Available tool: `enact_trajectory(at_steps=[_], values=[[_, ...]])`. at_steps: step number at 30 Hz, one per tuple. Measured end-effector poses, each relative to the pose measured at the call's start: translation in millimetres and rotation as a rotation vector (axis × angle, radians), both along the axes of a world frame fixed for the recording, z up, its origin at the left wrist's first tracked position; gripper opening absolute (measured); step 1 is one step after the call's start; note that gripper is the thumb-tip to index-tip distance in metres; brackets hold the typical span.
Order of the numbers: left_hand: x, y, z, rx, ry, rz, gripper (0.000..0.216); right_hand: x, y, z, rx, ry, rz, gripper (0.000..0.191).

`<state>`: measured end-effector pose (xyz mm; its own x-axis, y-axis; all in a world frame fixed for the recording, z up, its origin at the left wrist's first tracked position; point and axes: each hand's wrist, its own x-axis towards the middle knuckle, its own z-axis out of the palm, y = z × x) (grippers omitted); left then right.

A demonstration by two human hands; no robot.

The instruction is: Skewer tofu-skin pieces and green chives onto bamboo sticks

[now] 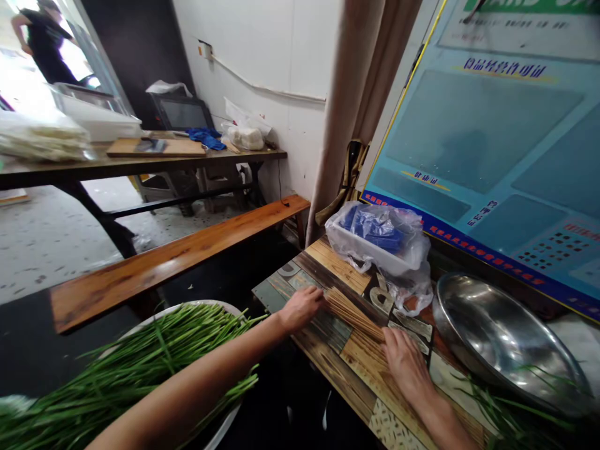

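Note:
A bundle of thin bamboo skewers (352,314) lies across the patterned wooden table (323,369). At its far left end my left hand (302,308) is closed, fingers curled against the skewer tips. My right hand (407,357) has its fingers bent over the near right end, and its fingertips are partly hidden. Below my left forearm stands a large white basin (224,431) heaped with long green garlic chives (159,356).
A shiny steel basin (510,337) stands right of my right hand, with greens (510,406) before it. Behind the skewers is a plastic-wrapped white box (379,237). A wooden bench (187,256) and a long table (94,164) stand left; a person (44,40) is farther back.

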<state>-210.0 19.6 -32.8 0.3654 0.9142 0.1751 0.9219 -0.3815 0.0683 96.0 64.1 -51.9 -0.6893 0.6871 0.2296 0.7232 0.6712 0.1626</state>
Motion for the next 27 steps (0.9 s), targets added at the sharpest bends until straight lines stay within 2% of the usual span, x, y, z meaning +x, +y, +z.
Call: enact_trajectory(at_steps=[3, 5, 7, 9, 11, 13, 15, 16, 17, 18, 22, 26, 27], values=[[-22.8, -3.5, 2.1, -0.068, -0.002, 0.053, 0.021, 33.6, 17.9, -7.5, 0.003, 0.031, -0.024, 0.025], [-30.8, -6.2, 1.3, -0.093, -0.022, 0.050, 0.020, 50.1, 25.5, -5.7, 0.018, 0.083, -0.036, 0.027], [-33.7, -9.4, -0.4, -0.081, -0.047, 0.032, 0.019, 50.7, 24.3, 6.9, 0.022, 0.188, -0.046, 0.031], [-33.5, -14.3, -0.3, -0.027, -0.084, 0.001, 0.021, 29.7, 13.4, 29.5, -0.050, 0.351, -0.048, 0.034], [-31.9, -21.6, 3.9, 0.050, -0.117, -0.052, 0.024, -9.6, -4.6, 54.2, -0.261, 0.520, -0.049, 0.031], [-29.9, -31.3, 11.6, 0.134, -0.122, -0.112, 0.027, -55.2, -24.8, 70.9, -0.671, 0.548, -0.029, 0.032], [-28.5, -41.7, 19.5, 0.213, -0.121, -0.149, 0.029, -93.5, -41.4, 73.9, -1.061, 0.532, -0.011, 0.037], [-28.2, -46.7, 22.2, 0.244, -0.132, -0.149, 0.030, -106.9, -46.6, 70.5, -1.194, 0.497, -0.002, 0.037], [-28.3, -51.5, 23.5, 0.266, -0.156, -0.128, 0.031, -116.0, -49.3, 64.9, -1.226, 0.444, 0.015, 0.038], [-28.9, -56.4, 23.0, 0.281, -0.190, -0.087, 0.033, -120.7, -49.4, 58.0, -1.164, 0.395, 0.028, 0.040], [-38.4, -83.6, 4.6, 0.314, -0.397, 0.191, 0.038, -108.0, -33.2, 33.0, -0.570, 0.310, 0.024, 0.045], [-69.2, -139.3, -28.9, 0.262, -0.542, 0.473, 0.028, -80.0, -11.7, 13.0, -0.392, 0.276, 0.008, 0.042], [-80.2, -157.5, -36.8, 0.244, -0.549, 0.553, 0.028, -74.9, -6.5, 7.3, -0.295, 0.269, 0.024, 0.042]])
